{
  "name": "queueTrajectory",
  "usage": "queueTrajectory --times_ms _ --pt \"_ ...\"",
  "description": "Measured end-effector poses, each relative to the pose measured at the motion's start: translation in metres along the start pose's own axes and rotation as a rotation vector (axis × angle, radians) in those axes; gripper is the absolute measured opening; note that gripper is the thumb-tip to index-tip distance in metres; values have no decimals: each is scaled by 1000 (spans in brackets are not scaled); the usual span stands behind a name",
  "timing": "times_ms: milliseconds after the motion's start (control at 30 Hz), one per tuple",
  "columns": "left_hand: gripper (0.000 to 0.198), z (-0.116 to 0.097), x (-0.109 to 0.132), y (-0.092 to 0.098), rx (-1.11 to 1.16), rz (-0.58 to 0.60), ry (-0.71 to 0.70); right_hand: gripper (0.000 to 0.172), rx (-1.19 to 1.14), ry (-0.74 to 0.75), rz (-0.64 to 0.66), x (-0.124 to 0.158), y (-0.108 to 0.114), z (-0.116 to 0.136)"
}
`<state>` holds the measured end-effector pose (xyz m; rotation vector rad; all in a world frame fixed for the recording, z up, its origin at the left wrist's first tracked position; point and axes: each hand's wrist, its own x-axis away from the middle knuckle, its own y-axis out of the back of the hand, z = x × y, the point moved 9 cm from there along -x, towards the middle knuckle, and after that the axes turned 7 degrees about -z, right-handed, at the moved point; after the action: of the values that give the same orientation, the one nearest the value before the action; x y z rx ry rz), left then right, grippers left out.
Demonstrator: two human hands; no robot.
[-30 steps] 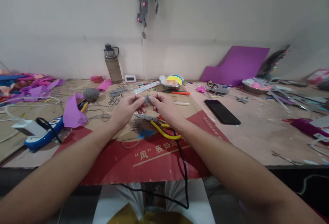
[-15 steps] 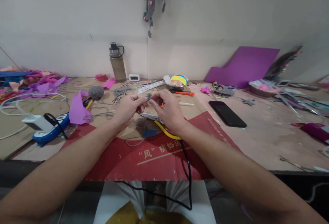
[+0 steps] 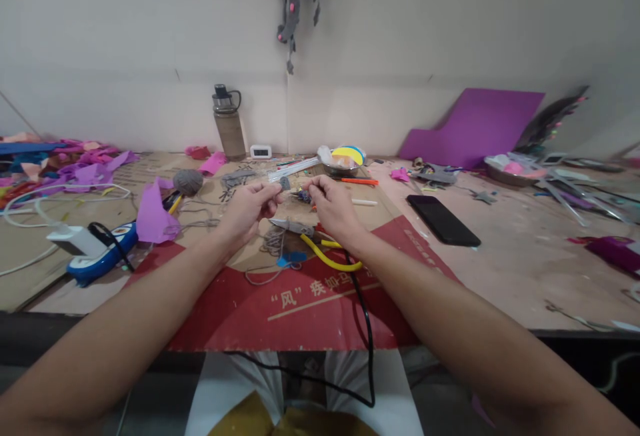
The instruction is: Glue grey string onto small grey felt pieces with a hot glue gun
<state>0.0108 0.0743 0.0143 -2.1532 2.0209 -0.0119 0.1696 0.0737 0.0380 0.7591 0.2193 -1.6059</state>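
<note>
Above the cardboard, my left hand (image 3: 254,204) pinches a small grey felt piece (image 3: 285,183) between thumb and fingertips. Facing it a short gap away is my right hand (image 3: 334,206), its fingertips pressed together; whatever they hold is too small to make out. Beneath the hands lie scissors (image 3: 295,226) with yellow handles, partly covered by my right wrist. Beside them are a loose tangle of grey yarn (image 3: 273,243) and a blue scrap (image 3: 291,259). A small dark cluster (image 3: 303,195) shows just left of my right fingertips.
A grey yarn ball (image 3: 187,183), a purple felt piece (image 3: 156,213) and a blue power strip (image 3: 103,256) lie to the left. A bottle (image 3: 229,126) stands at the back. On the right is a black phone (image 3: 443,221). A black cable (image 3: 369,336) hangs over the red cardboard's (image 3: 225,316) front edge.
My hands have moved apart from each other, the left one keeping the grey felt piece. More of the scissors and yarn beneath them shows now.
</note>
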Motion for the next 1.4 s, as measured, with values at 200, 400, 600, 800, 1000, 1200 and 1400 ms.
queueTrajectory --times_ms 200,400,600,800,1000,1200,1400 --pt "23 -5 2 -2 -72 0 -67 11 -87 -42 41 3 -9 -3" --pt "24 -8 2 -3 -254 31 -177 16 -232 -105 39 1 -10 -5" --pt "27 -2 4 -12 -295 134 -115 17 -213 -152 70 3 -12 -6" --pt "30 4 5 -15 -1 172 17 19 -308 -245 46 5 -15 -16" --pt "32 4 4 -18 36 192 26 21 -313 -261 11 5 -13 -19" --pt "27 5 5 -19 -106 177 -22 21 -295 -271 15 8 -14 -19" --pt "21 5 3 -14 -89 125 -9 22 -305 -279 30 7 -14 -18"
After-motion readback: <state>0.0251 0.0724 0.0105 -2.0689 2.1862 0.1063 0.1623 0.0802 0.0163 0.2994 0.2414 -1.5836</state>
